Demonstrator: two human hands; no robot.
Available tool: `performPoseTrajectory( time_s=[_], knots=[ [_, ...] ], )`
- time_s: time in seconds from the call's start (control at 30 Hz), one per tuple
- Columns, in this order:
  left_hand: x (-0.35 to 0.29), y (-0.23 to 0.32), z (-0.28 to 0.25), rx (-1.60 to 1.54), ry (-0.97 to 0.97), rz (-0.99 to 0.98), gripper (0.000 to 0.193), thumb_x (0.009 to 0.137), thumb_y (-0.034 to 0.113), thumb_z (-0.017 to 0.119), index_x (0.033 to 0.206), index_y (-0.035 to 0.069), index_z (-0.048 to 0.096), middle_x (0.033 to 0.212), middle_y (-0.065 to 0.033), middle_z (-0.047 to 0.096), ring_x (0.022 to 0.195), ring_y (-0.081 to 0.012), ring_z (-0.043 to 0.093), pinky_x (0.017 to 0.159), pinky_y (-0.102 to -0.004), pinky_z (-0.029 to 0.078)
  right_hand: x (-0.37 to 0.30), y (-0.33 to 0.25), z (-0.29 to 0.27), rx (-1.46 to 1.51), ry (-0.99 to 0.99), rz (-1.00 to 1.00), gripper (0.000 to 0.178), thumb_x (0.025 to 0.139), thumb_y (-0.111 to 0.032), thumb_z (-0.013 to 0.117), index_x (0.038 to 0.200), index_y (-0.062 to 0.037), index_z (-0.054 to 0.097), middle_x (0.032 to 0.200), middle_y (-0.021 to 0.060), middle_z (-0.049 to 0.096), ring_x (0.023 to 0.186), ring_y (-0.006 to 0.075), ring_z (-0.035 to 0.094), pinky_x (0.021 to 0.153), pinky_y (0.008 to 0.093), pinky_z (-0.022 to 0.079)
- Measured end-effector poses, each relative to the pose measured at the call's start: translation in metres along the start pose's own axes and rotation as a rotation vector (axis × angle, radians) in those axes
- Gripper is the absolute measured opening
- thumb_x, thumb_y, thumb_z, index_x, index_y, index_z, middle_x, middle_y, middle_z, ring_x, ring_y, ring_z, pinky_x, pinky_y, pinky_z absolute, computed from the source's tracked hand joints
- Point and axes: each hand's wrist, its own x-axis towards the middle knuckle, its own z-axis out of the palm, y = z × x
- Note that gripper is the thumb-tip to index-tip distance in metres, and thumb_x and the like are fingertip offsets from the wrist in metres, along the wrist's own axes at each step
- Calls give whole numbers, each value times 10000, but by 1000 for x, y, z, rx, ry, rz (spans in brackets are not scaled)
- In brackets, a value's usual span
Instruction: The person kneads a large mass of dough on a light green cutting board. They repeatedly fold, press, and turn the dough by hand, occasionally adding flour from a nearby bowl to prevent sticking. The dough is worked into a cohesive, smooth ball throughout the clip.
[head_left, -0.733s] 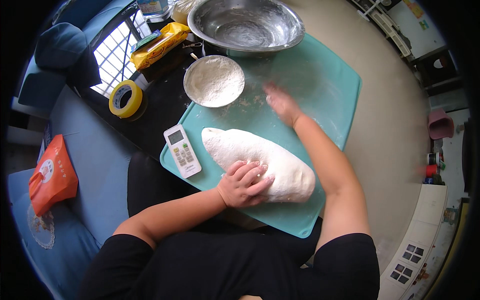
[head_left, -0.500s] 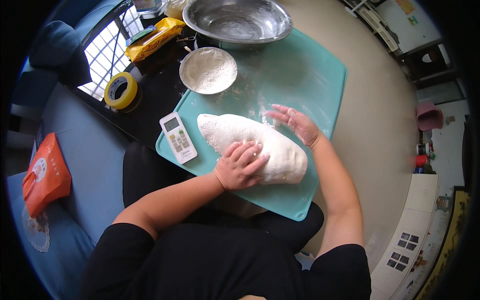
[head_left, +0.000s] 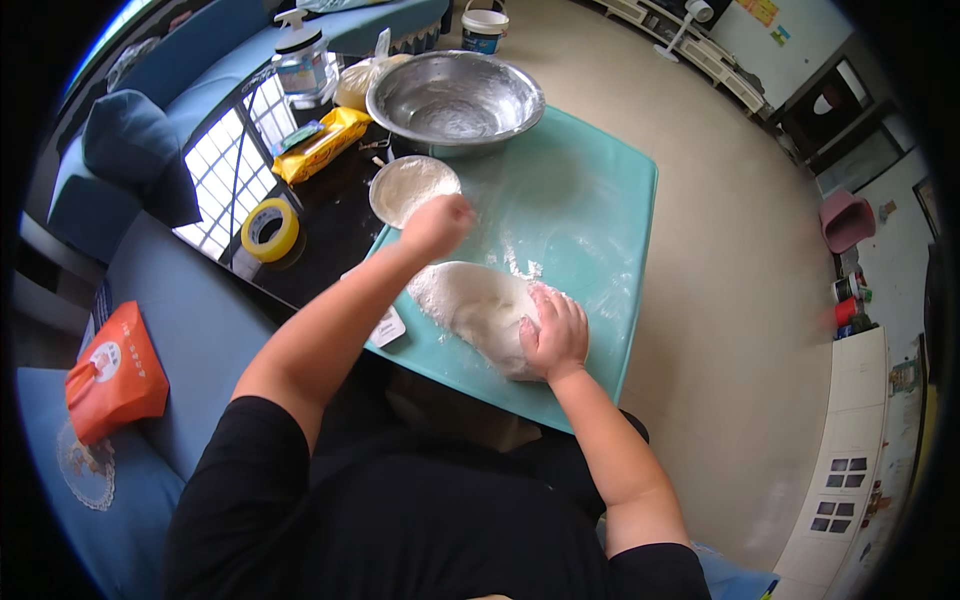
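Note:
A floured lump of white dough point(head_left: 487, 312) lies on the teal board point(head_left: 590, 190). My right hand point(head_left: 560, 330) wraps round its right end, thumb on the near side and fingers over the top. Above the board, just in front of a small metal bowl of flour point(head_left: 405, 188), my left hand point(head_left: 440, 226) is closed in a loose fist. What its fingers hold, if anything, is hidden. Loose flour point(head_left: 520, 262) is scattered beyond the dough. My left forearm crosses over a white remote control point(head_left: 387, 328) and covers most of it.
A big metal basin point(head_left: 455, 100) sits at the board's far edge. Left of it, a dark glossy table point(head_left: 335, 215) bears yellow tape point(head_left: 270, 230), a yellow packet point(head_left: 322, 146), a pump bottle point(head_left: 303, 65) and a tied bag point(head_left: 362, 82). An orange bag point(head_left: 118, 375) lies on the blue sofa.
My left hand has left the dough, reached forward to the flour bowl and closed. My right hand has come down onto the dough's right end. The view has tilted farther up.

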Motion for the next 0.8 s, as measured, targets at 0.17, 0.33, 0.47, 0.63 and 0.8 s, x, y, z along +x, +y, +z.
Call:
performPoseTrajectory(
  time_s=[0.17,0.33,0.47,0.63,0.8],
  knots=[
    [54,-51,-10,395,-78,-274,533,828,315,568,1332,187,453,1340,-226,424,1117,-394,549,969,-423,445,-4,-1,1,-8,85,-20,441,777,-315,547,1132,-56,577,1167,149,576,1092,338,520,957,455,379],
    [86,-109,15,296,-207,-248,445,833,266,569,1253,120,535,1206,-176,544,1022,-345,590,886,-392,474,-9,2,7,-1,102,-18,469,770,-319,554,1165,-66,558,1181,148,564,1110,337,513,981,467,360],
    [75,-22,5,-110,-144,-367,299,822,46,585,1119,24,609,980,-95,657,858,-221,627,715,-332,500,-13,9,9,4,136,-1,481,769,-323,550,1179,-73,557,1194,145,560,1108,336,512,987,467,357],
    [57,53,9,-228,-452,-144,293,813,72,615,1098,6,618,933,-99,649,815,-160,589,742,-302,472,-9,7,11,66,151,0,478,768,-332,532,1166,-69,568,1197,136,562,1111,333,510,993,470,351],
    [43,95,10,44,-405,142,251,843,77,566,1074,-9,616,909,-165,649,818,-234,608,768,-331,474,-8,7,6,75,163,3,466,771,-334,522,1147,-64,576,1172,129,569,1081,322,520,975,462,361]
  ],
)
